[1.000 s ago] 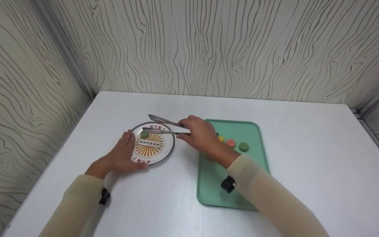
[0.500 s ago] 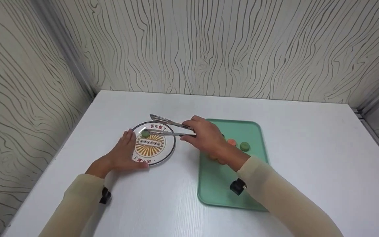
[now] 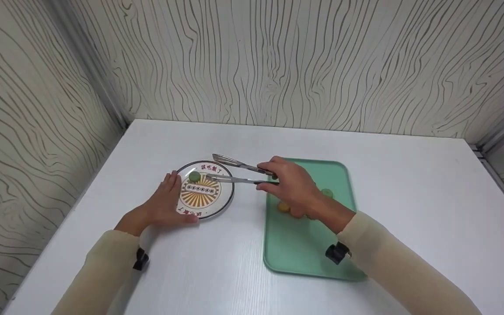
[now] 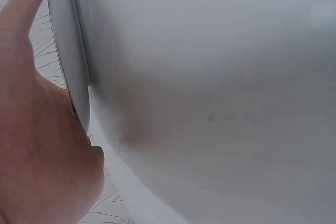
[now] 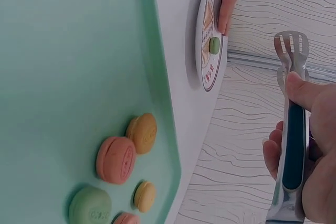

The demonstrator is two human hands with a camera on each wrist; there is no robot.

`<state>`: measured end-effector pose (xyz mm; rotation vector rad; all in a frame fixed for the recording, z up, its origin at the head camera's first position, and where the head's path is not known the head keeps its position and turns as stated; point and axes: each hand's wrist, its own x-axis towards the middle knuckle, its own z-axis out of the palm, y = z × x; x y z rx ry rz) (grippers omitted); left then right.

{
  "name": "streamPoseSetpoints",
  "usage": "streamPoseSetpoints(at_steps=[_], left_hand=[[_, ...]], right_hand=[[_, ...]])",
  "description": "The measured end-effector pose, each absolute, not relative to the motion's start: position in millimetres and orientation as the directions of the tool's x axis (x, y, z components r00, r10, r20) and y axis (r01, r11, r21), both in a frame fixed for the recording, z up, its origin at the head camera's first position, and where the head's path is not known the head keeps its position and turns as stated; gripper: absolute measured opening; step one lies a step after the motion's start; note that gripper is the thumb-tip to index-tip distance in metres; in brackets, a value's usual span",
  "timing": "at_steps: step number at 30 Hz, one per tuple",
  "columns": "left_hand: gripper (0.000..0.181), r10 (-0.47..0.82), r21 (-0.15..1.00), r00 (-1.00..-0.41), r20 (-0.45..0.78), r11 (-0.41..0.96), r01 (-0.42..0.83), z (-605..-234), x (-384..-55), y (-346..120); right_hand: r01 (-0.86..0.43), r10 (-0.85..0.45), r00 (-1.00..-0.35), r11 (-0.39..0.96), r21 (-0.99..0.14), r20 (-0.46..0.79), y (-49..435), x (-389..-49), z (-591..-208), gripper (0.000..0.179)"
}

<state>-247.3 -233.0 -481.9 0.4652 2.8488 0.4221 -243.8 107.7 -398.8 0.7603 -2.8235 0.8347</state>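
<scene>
A green macaron point(image 3: 194, 176) sits on the upper left of a round white plate point(image 3: 224, 203) with a sunburst print. My left hand point(image 3: 161, 205) rests against the plate's left rim, fingers extended, thumb along the near edge; in the left wrist view the hand point(image 4: 44, 124) touches the rim. With my right hand point(image 3: 293, 186) I grip metal tongs point(image 3: 239, 180) by their dark handles. Their arms are spread, the tips over the plate's right part and apart from the macaron. The right wrist view shows the tongs point(image 5: 295, 140) with nothing between their slotted tips.
Right of the plate lies a green tray point(image 3: 309, 256), partly under my right forearm. It holds several macarons, among them a pink one point(image 5: 116, 160), a green one point(image 5: 90, 205) and an orange-yellow one point(image 5: 142, 133). Wood-patterned panels point(image 3: 274, 65) border the white table point(image 3: 204, 267).
The tongs' lower tip has left the green macaron, which stays on the plate. My right hand and the tongs have moved right, over the tray. My left hand has hardly moved.
</scene>
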Motion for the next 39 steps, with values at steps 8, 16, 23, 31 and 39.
streamPoseSetpoints(at_steps=[8, 16, 23, 31, 39], left_hand=[[0.134, 0.332, 0.317, -0.926, -0.179, 0.911, 0.265, -482, -247, -233], [0.136, 0.333, 0.313, -0.929, -0.164, 0.91, 0.271, -483, -247, -234], [0.134, 0.337, 0.309, -0.927, -0.164, 0.91, 0.276, -481, -246, -233], [0.134, 0.335, 0.309, -0.929, -0.159, 0.91, 0.275, -480, -246, -232], [0.134, 0.342, 0.316, -0.927, -0.152, 0.906, 0.283, -480, -246, -233]], right_hand=[[-0.498, -0.435, -0.866, 0.699, -0.513, 0.248, 129, -239, -397, 0.041], [-0.525, -0.453, -0.85, 0.694, -0.493, 0.269, 150, -232, -398, 0.042], [-0.557, -0.478, -0.829, 0.664, -0.498, 0.29, 167, -221, -403, 0.041], [-0.557, -0.471, -0.83, 0.679, -0.478, 0.298, 189, -211, -410, 0.046], [-0.528, -0.453, -0.849, 0.718, -0.454, 0.272, 211, -200, -413, 0.047]])
